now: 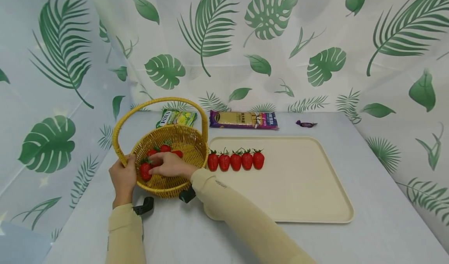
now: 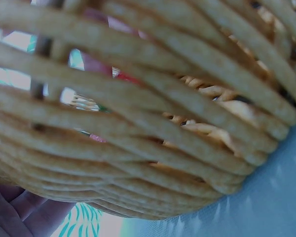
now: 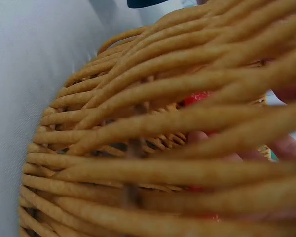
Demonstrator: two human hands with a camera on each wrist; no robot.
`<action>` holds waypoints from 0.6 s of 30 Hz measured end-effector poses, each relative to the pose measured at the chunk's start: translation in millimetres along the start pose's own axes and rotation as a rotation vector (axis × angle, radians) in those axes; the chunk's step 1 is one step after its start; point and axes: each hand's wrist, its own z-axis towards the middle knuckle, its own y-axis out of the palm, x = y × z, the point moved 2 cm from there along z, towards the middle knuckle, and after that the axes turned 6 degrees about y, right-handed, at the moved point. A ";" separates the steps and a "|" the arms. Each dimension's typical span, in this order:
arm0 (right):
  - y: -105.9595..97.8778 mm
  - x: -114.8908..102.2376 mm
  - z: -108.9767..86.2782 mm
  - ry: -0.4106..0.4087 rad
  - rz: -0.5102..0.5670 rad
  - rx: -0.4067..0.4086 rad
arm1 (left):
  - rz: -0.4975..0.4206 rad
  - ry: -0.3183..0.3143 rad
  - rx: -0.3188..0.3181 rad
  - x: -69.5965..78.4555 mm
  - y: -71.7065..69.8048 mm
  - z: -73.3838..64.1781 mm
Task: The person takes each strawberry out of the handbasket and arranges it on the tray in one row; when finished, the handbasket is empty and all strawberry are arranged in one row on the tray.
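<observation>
A yellow wicker basket with a tall hoop handle stands at the left, holding several red strawberries. My left hand grips its left rim near the foot of the handle. In the left wrist view, the fingers lie against the outer weave. Reaching over the near right rim, my right hand pinches a strawberry inside the basket between thumb and fingers. Wickerwork hides much of that hand in the right wrist view. On the beige tray, several strawberries stand in a row, leaves toward the back.
Behind the basket lies a green candy bag. A long purple-and-gold snack packet and a small purple wrapped candy lie behind the tray. Leaf-printed cloth hangs at the back and sides of the white table.
</observation>
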 end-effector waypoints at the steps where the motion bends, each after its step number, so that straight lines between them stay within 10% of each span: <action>1: 1.4 0.2 1.2 -0.005 -0.018 -0.014 | 0.000 0.005 0.000 -0.1 -0.1 -0.2; 18: 12.1 2.9 9.3 -0.021 -0.145 -0.156 | -0.021 0.002 -0.004 -1.5 0.2 -0.3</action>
